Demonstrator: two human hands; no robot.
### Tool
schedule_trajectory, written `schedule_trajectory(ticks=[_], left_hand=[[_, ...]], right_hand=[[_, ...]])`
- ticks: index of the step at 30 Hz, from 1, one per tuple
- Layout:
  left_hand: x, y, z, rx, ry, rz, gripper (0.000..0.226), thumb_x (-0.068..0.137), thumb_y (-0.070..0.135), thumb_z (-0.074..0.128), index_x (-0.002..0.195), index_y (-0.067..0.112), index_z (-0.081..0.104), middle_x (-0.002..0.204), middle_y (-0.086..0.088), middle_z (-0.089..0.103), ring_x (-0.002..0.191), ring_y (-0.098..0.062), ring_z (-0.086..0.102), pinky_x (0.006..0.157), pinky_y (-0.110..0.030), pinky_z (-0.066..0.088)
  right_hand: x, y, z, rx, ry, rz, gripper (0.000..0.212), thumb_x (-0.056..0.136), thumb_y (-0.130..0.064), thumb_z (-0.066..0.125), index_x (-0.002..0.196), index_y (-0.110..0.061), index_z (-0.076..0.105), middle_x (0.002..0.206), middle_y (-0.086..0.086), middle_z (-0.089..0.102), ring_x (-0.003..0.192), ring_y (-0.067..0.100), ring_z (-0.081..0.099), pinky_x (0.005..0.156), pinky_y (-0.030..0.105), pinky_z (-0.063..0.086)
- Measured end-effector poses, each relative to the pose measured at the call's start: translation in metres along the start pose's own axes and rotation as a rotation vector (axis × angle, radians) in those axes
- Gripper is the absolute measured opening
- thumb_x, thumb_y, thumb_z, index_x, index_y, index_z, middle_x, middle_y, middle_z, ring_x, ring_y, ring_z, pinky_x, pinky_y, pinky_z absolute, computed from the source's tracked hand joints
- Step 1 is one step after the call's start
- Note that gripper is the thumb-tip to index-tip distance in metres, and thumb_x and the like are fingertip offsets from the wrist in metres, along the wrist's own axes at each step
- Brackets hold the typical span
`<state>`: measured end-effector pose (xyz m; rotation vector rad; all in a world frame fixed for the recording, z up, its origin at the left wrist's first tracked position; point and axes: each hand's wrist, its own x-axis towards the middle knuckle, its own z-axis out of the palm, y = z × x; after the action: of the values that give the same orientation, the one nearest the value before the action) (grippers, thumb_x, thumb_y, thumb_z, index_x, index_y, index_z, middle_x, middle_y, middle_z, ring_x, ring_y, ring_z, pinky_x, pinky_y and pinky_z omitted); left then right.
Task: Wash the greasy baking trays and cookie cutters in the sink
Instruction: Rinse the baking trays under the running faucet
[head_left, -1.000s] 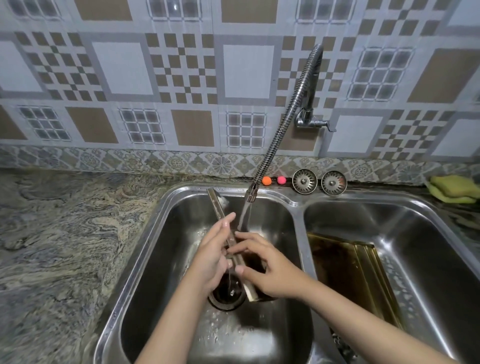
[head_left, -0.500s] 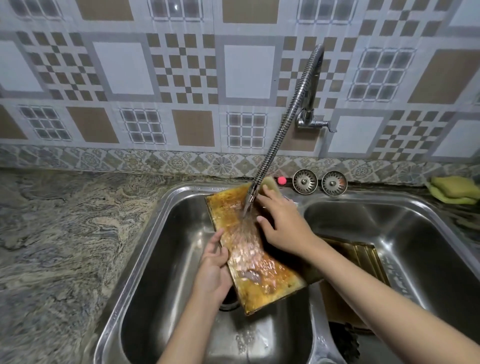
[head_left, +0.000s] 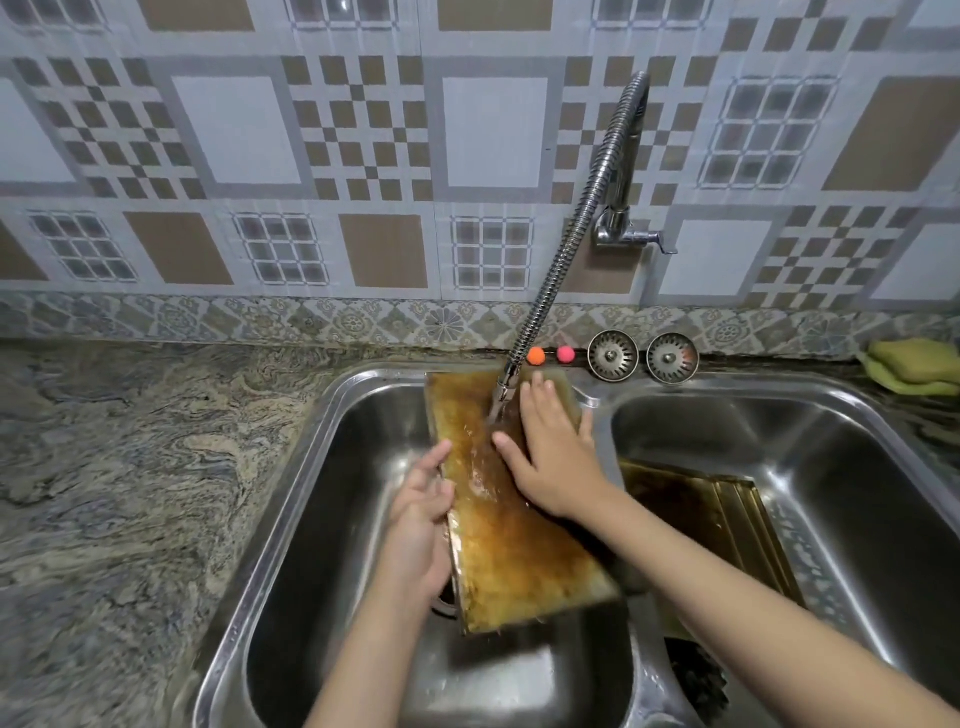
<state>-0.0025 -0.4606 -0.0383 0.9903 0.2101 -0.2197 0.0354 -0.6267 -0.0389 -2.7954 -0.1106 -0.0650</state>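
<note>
A greasy golden-brown baking tray lies tilted over the left basin of the steel double sink, its face up under running water from the flexible tap. My left hand grips the tray's left edge. My right hand lies flat on the tray's upper right part, fingers spread, just right of the water stream. More brown trays are stacked in the right basin.
Two round metal strainers and two small balls, orange and pink, sit on the sink's back ledge. A green-yellow sponge rests at the far right. Granite counter spreads to the left. A dark scourer lies in the right basin.
The tray went from edge-on to face up under the water. My right hand moved up onto its surface and has since flattened and slid down; my left hand shifted to the left edge.
</note>
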Motion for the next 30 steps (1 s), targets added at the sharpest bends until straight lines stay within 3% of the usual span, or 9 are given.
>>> schedule_trajectory(ticks=[2,5,9,12,15,18,21,25,30], left_hand=[[-0.006,-0.005,0.008,0.025,-0.001,-0.02,0.043,0.089,-0.012,0.037,0.11,0.017,0.061,0.113,-0.018,0.064,0.1,-0.025,0.063,0.094,-0.042,0.05],[-0.002,0.005,0.002,-0.012,0.052,0.006,0.043,0.091,-0.011,0.036,0.108,0.02,0.061,0.107,-0.014,0.066,0.081,-0.016,0.065,0.072,-0.032,0.055],[0.003,0.024,-0.025,-0.03,0.066,0.039,0.043,0.092,-0.01,0.036,0.106,0.022,0.062,0.104,-0.011,0.067,0.084,-0.02,0.064,0.075,-0.038,0.052],[0.002,0.017,-0.028,0.058,-0.001,0.03,0.041,0.088,-0.009,0.042,0.106,0.019,0.064,0.113,-0.017,0.064,0.099,-0.029,0.063,0.09,-0.046,0.05],[-0.003,0.004,-0.019,0.123,-0.053,-0.007,0.037,0.074,-0.001,0.056,0.099,0.021,0.071,0.12,-0.021,0.06,0.112,-0.036,0.051,0.106,-0.054,0.032],[0.0,0.007,-0.016,0.06,0.007,0.023,0.035,0.081,-0.006,0.049,0.099,0.018,0.068,0.103,-0.013,0.065,0.1,-0.027,0.054,0.09,-0.038,0.042],[0.007,0.019,-0.036,0.011,0.061,0.046,0.042,0.09,-0.009,0.036,0.104,0.02,0.062,0.096,-0.006,0.07,0.089,-0.021,0.063,0.08,-0.036,0.049],[0.011,0.025,-0.058,0.011,0.127,0.048,0.046,0.09,-0.009,0.036,0.104,0.025,0.064,0.096,-0.005,0.064,0.088,-0.02,0.058,0.08,-0.037,0.046],[0.005,0.012,-0.044,-0.049,0.175,-0.025,0.043,0.094,-0.005,0.033,0.104,0.025,0.062,0.099,-0.004,0.064,0.081,-0.016,0.059,0.073,-0.033,0.048]], right_hand=[[0.005,-0.013,-0.005,-0.003,-0.001,0.011,0.071,0.097,-0.057,0.018,0.152,-0.014,0.005,0.16,-0.001,-0.01,0.146,0.015,-0.015,0.112,0.06,-0.01],[-0.016,-0.028,-0.006,-0.018,-0.035,-0.202,0.062,0.099,-0.048,0.019,0.153,-0.018,0.009,0.161,-0.003,-0.002,0.143,0.01,-0.015,0.116,0.056,-0.008],[-0.032,-0.004,0.002,-0.083,-0.076,-0.43,0.065,0.094,-0.056,0.012,0.152,-0.029,-0.001,0.157,-0.014,-0.015,0.143,0.005,-0.019,0.113,0.051,-0.016],[-0.01,0.002,-0.003,-0.055,0.0,-0.189,0.077,0.09,-0.065,0.005,0.153,-0.021,0.002,0.156,-0.006,-0.013,0.144,0.012,-0.017,0.113,0.065,-0.006],[0.0,-0.023,-0.006,-0.06,0.031,-0.063,0.069,0.097,-0.056,0.013,0.152,-0.016,0.006,0.16,0.002,-0.006,0.147,0.019,-0.01,0.108,0.061,-0.015],[-0.026,-0.043,0.006,-0.112,0.023,-0.377,0.061,0.101,-0.043,0.024,0.153,-0.02,0.003,0.16,-0.001,-0.008,0.148,0.018,-0.006,0.112,0.056,-0.01],[-0.048,-0.016,0.025,-0.183,0.042,-0.614,0.058,0.1,-0.04,0.028,0.153,-0.022,0.013,0.161,-0.001,0.003,0.148,0.016,-0.001,0.117,0.051,-0.003],[-0.049,0.028,0.02,0.028,0.063,-0.29,0.06,0.097,-0.055,0.019,0.152,-0.035,0.006,0.16,-0.006,-0.008,0.147,0.012,-0.008,0.116,0.056,0.001],[-0.059,0.023,0.001,0.775,0.048,-0.012,0.054,0.1,-0.031,0.042,0.146,-0.039,0.015,0.152,-0.025,0.016,0.138,-0.014,0.014,0.12,0.028,0.013]])
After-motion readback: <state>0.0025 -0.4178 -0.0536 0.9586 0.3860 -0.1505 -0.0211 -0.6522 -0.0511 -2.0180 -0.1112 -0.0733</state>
